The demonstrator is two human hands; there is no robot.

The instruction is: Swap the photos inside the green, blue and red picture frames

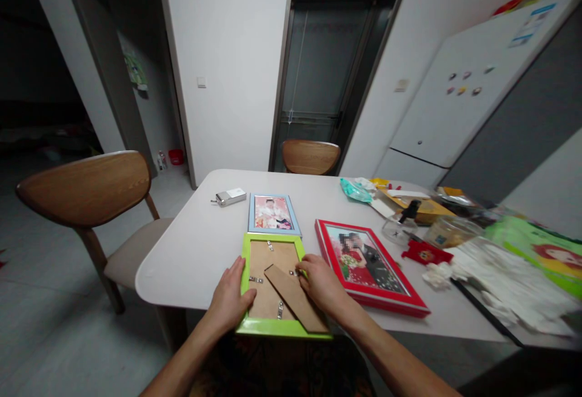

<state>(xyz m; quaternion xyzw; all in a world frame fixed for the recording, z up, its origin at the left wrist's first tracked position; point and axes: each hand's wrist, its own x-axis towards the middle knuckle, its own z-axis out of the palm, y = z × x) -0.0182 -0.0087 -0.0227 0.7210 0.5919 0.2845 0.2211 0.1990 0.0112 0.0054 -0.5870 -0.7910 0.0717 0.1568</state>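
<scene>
A green picture frame [291,326] lies face down at the table's near edge, its brown backing board [264,263] showing. Small metal clips [280,310] sit around the board, and a brown stand leg [295,300] slants across it. My left hand [230,297] grips the frame's left side, thumb over the rim and fingers along the outer edge. At the right side, the fingers of my right hand [321,282] are bent together at a metal clip [293,273]; the fingertips partly cover it.
Just beyond lies a blue picture frame [273,214], with a silver box-like device [231,196] to its left. A thick red picture frame [373,263] lies to the right. Farther right are crumpled white tissues [509,282], a clear container [454,230] and a green bag [541,245].
</scene>
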